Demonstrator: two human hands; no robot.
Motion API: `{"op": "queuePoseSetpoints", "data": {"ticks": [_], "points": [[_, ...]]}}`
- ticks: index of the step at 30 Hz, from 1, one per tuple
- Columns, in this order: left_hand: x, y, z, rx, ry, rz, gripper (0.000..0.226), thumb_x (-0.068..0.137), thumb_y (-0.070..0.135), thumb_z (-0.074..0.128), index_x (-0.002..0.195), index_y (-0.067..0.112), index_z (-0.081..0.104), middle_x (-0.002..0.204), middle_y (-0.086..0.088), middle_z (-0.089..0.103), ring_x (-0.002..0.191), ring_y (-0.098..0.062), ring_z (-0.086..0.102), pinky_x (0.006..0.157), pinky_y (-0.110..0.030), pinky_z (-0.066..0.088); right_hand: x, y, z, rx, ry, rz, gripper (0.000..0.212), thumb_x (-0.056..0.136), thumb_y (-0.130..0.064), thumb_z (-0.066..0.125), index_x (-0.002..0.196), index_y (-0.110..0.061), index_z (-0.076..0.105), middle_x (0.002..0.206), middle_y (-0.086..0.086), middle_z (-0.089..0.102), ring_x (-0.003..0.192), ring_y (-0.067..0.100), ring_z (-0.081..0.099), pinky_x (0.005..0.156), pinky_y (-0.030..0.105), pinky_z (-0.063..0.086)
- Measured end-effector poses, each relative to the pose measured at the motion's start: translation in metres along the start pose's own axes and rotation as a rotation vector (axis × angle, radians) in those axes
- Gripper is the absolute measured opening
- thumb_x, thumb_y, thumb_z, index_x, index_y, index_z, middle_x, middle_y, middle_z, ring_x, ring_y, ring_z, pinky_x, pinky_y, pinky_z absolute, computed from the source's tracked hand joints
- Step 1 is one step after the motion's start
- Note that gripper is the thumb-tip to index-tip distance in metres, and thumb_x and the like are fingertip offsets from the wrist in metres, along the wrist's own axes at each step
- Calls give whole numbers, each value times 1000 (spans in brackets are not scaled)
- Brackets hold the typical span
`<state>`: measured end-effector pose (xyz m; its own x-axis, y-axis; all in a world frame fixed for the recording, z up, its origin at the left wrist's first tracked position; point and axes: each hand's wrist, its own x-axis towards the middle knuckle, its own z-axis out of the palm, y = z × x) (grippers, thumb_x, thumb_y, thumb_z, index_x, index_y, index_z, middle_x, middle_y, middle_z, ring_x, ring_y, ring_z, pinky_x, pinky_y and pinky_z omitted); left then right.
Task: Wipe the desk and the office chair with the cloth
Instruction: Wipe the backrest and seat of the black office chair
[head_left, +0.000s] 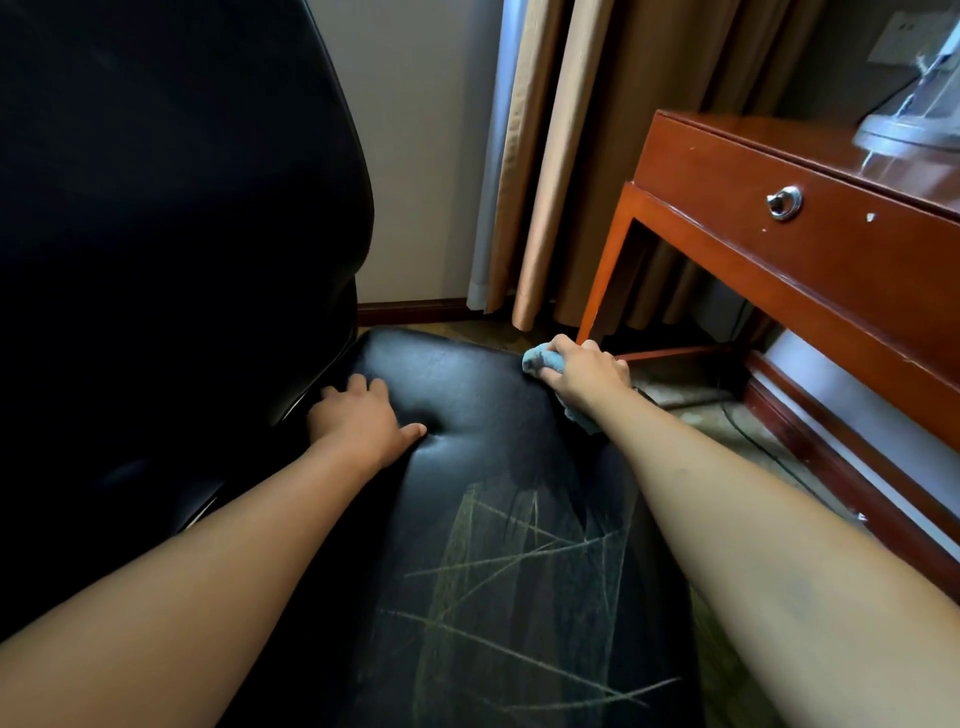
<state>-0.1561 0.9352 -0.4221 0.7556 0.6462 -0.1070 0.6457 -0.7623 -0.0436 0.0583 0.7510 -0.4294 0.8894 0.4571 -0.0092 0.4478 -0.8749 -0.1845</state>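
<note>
The right hand (584, 371) grips the bunched blue cloth (540, 361) at the far right corner of the black chair (467, 415) seat. The left hand (363, 421) lies open and flat, empty, on the seat near the backrest. The counter (779, 244) stands just right of the chair.

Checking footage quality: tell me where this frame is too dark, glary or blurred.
Head view: the chair backrest is nearly black, detail lost; the desk top shows glare, and the object on it is blurred; wide-angle bending at the edges; right hand and cloth readable.
</note>
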Motion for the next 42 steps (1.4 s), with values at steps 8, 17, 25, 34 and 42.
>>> {"op": "queuePoseSetpoints", "data": {"ticks": [8, 17, 25, 34, 42], "points": [[-4, 3, 1, -34, 16, 1, 83, 86, 77, 47, 142, 15, 39, 145, -11, 38, 130, -37, 42, 89, -40, 46, -55, 13, -7, 59, -70, -95, 39, 92, -59, 56, 126, -41, 50, 121, 7, 55, 119, 35, 56, 98, 46, 39], [-18, 54, -15, -145, 29, 378, 41, 100, 33, 46, 140, 35, 51, 144, -1, 46, 129, -29, 47, 98, -46, 47, -118, 24, -17, 35, -141, -173, 48, 93, -59, 56, 136, -42, 44, 123, 5, 54, 123, 31, 54, 95, 43, 38], [2, 93, -6, -202, -75, 423, 41, 100, 45, 37, 129, 35, 64, 131, -2, 57, 117, -29, 57, 92, -52, 51, -97, 53, -25, -36, -65, -122, 44, 91, -60, 57, 130, -41, 48, 118, 6, 58, 116, 33, 59, 94, 44, 43], [9, 95, 12, -196, -33, 442, 45, 101, 50, 35, 136, 35, 59, 139, 3, 54, 119, -24, 57, 91, -46, 53, -15, 60, -19, 50, -42, 89, 38, 92, -53, 56, 124, -34, 49, 124, 9, 55, 119, 38, 56, 101, 48, 37], [10, 96, 15, -176, -37, 425, 46, 102, 47, 32, 139, 33, 56, 144, 2, 51, 125, -24, 54, 94, -48, 52, 4, 57, -9, 110, 3, 123, 37, 94, -49, 55, 127, -34, 49, 127, 10, 54, 119, 38, 56, 101, 45, 39]]}}
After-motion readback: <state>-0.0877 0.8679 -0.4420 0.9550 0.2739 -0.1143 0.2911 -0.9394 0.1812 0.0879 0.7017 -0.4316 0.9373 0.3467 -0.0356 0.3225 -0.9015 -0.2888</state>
